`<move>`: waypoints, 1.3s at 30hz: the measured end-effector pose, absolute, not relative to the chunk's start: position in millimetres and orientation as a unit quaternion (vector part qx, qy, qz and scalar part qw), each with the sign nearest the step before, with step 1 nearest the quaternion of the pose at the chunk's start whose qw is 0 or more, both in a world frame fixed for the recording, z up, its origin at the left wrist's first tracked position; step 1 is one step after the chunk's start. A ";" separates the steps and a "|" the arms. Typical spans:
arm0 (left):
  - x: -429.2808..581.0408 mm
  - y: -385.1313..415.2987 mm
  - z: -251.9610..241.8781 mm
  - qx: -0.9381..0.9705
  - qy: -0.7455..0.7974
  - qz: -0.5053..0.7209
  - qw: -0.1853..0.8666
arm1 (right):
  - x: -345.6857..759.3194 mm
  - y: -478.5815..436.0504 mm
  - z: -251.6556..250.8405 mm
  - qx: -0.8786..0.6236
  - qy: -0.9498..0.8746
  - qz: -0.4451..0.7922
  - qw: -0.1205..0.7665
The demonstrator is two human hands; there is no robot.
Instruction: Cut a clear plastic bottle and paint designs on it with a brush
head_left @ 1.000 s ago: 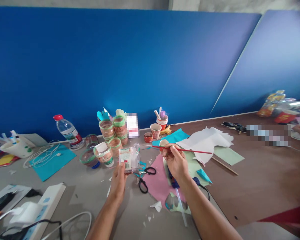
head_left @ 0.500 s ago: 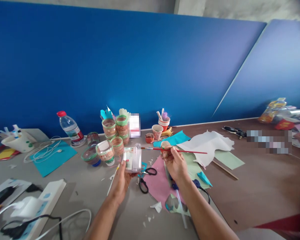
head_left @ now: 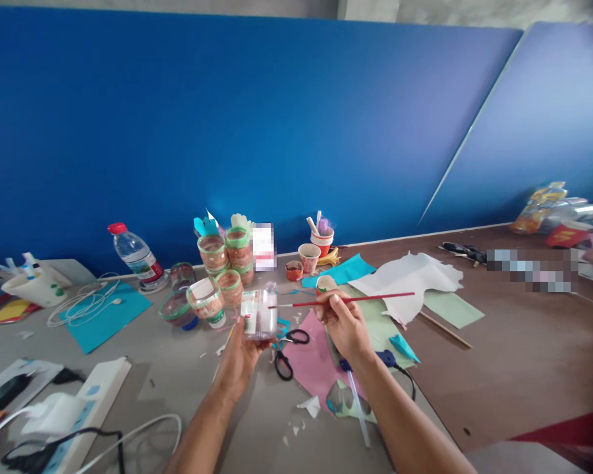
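Note:
Wrapped round a clear plastic container (head_left: 265, 317) with a pale label, my left hand (head_left: 242, 355) holds it up above the table. My right hand (head_left: 344, 322) pinches a thin red-handled paintbrush (head_left: 375, 298). Its bristle end points left and overlaps the container's side; whether it touches the plastic I cannot tell. Under the hands lie scissors (head_left: 283, 366) with black handles and pink paper (head_left: 310, 355). Below my right wrist is a dark blue glue gun (head_left: 386, 359) with a clear glue stick (head_left: 358, 411), partly hidden by my forearm.
Paper cups wrapped in brown and green (head_left: 212, 253) stand behind the container, beside a red-capped water bottle (head_left: 136, 257). White paper (head_left: 405, 283) and a wooden stick (head_left: 445, 329) lie to the right. At the lower left are a power strip (head_left: 96, 401) and cables.
The paintbrush has moved left and slightly down, so its bristle end now overlaps the container instead of sitting by its upper right edge. Both hands keep their grips. The camera view has shifted slightly.

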State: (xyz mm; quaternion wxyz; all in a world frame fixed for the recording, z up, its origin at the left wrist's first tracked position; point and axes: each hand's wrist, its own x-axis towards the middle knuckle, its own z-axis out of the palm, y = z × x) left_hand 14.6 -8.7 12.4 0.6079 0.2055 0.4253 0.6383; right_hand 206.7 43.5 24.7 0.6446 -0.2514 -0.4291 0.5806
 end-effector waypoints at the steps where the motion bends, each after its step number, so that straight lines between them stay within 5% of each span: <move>1: 14.5 -8.7 12.7 0.204 0.425 0.639 0.608 | 206.6 43.3 25.0 -0.247 -0.433 0.575 0.649; 39: 6.4 -7.3 11.6 0.157 0.333 0.650 0.665 | 212.8 39.2 23.1 -0.249 -0.535 0.546 0.594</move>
